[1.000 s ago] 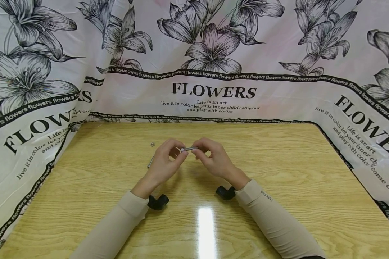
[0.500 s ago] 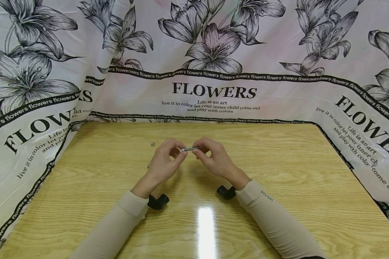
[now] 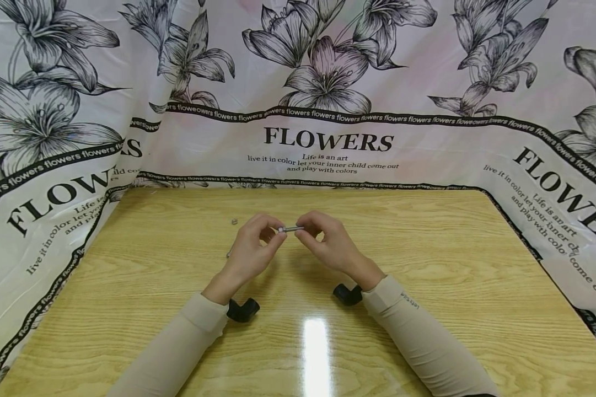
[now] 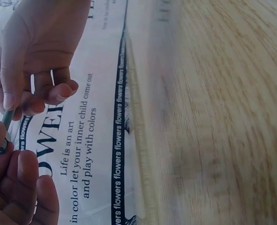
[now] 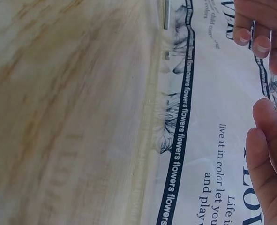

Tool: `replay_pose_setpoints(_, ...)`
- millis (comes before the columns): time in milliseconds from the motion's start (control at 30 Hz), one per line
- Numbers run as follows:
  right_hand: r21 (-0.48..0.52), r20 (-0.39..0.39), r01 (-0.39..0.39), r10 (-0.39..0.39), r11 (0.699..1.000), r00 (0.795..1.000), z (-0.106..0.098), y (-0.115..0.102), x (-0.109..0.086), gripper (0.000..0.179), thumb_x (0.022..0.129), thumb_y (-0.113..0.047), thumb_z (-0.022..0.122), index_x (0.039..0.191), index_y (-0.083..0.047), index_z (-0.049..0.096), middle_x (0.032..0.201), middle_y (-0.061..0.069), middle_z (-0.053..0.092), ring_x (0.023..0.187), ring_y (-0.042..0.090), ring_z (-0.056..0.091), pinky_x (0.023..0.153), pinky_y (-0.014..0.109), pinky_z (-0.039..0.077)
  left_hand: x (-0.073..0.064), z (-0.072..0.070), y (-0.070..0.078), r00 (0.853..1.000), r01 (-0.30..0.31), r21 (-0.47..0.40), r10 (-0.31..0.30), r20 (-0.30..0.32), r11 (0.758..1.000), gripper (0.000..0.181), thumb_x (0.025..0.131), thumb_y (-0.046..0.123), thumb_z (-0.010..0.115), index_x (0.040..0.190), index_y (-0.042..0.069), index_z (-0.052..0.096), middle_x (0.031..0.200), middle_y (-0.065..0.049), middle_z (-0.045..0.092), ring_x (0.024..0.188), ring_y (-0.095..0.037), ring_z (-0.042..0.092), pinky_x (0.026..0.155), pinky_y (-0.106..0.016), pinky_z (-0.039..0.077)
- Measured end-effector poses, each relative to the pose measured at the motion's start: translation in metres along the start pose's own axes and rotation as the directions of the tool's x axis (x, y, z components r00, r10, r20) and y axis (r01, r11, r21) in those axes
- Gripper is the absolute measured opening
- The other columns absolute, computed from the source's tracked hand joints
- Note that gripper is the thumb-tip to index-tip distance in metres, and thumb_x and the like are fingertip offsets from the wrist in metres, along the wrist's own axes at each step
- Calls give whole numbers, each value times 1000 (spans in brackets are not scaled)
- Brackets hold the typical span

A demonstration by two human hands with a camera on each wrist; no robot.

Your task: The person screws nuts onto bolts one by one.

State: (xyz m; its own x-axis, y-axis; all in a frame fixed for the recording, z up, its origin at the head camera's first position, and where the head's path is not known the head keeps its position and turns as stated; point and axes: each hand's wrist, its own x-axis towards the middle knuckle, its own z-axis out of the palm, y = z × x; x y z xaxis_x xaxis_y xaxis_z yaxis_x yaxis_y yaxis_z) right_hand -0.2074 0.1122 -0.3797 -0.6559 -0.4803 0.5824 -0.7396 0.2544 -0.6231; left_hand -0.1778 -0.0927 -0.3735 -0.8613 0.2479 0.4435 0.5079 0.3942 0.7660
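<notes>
Both hands meet over the table around a thin silver bolt [image 3: 294, 228], which lies nearly level between them. My left hand [image 3: 250, 248] pinches its thicker end between thumb and forefinger; a metal ring [image 4: 4, 144] shows there in the left wrist view. The far end of the shaft is between the thumb and forefinger of my right hand [image 3: 327, 242], whose other fingers are bent. In the right wrist view the pinched bolt is out of frame. A second bolt [image 3: 229, 254] lies on the table, mostly hidden behind my left hand.
A small metal nut [image 3: 235, 221] lies on the wooden table [image 3: 427, 248], left of my left hand. Black wrist mounts [image 3: 243, 310] hang under both sleeves. A flower-printed cloth [image 3: 327, 149] closes off the back and sides.
Both hands keep their place and their pinch on the bolt. The bolt shows a little more of its shaft between the fingers, and less of the second bolt is visible.
</notes>
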Motion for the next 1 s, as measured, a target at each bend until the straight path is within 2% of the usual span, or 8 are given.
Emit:
replay_pose_setpoints(333, -10, 2, -14, 14, 1000, 1000, -1, -2, 2, 7, 93, -9, 63, 100, -8, 63, 87, -1, 63, 72, 11, 58, 65, 30, 51, 0, -1, 0, 1000, 8, 0, -8, -2, 1000, 8, 92, 11, 65, 100, 9, 64, 98, -2, 59, 74, -13, 57, 67, -33, 50)
replay_pose_setpoints(667, -43, 3, -55, 55, 998, 998, -5, -1, -1, 6, 90, 1, 64, 95, -2, 62, 82, 6, 62, 69, 16, 55, 64, 31, 49, 3, 4, 4, 1000, 24, 27, -24, 18, 999, 10, 90, 10, 67, 99, 9, 64, 96, -2, 58, 75, -14, 57, 69, -34, 52)
replay_pose_setpoints(867, -54, 13, -73, 74, 996, 997, -12, 3, -6, 3, 93, -9, 62, 96, -10, 62, 85, -4, 61, 71, 10, 56, 65, 28, 49, 10, 10, 5, 998, 27, 44, -29, 52, 999, 10, 89, 9, 68, 98, 8, 64, 96, -2, 59, 75, -13, 55, 68, -31, 50)
replay_pose_setpoints(1000, -59, 11, -81, 82, 995, 997, -17, 7, -8, 4, 94, -11, 62, 97, -12, 62, 86, -5, 61, 70, 10, 57, 66, 30, 50, 16, 13, 5, 997, 21, 57, -25, 77, 998, 8, 89, 9, 67, 97, 8, 64, 96, -2, 59, 77, -13, 55, 70, -31, 50)
